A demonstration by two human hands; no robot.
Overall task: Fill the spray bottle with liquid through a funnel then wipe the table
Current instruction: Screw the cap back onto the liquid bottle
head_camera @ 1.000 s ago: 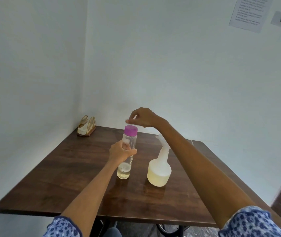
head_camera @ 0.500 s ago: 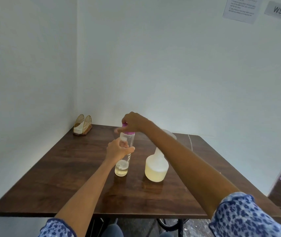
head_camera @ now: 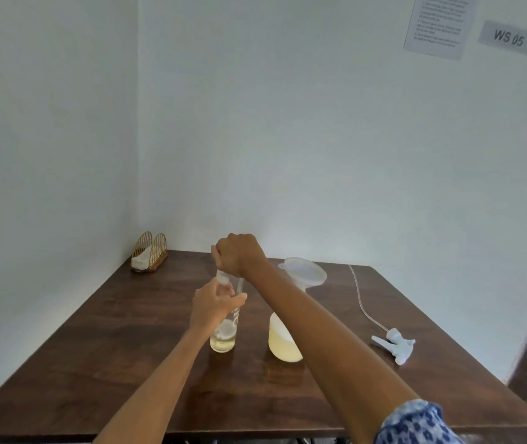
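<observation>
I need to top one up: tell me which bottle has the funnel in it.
The squat white bottle with yellowish liquid carries the funnel. The tall clear bottle to its left has none; both hands hold that one.

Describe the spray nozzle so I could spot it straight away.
Start at the dark wooden table and look to its right side. The spray nozzle lies flat there, apart from both bottles. It is the only white trigger piece, with a thin clear tube trailing toward the wall.

Dark wood table, faintly glossy; clear plastic bottle; translucent plastic sprayer, funnel; white plastic trigger; gold wire holder; matt paper sheet
</observation>
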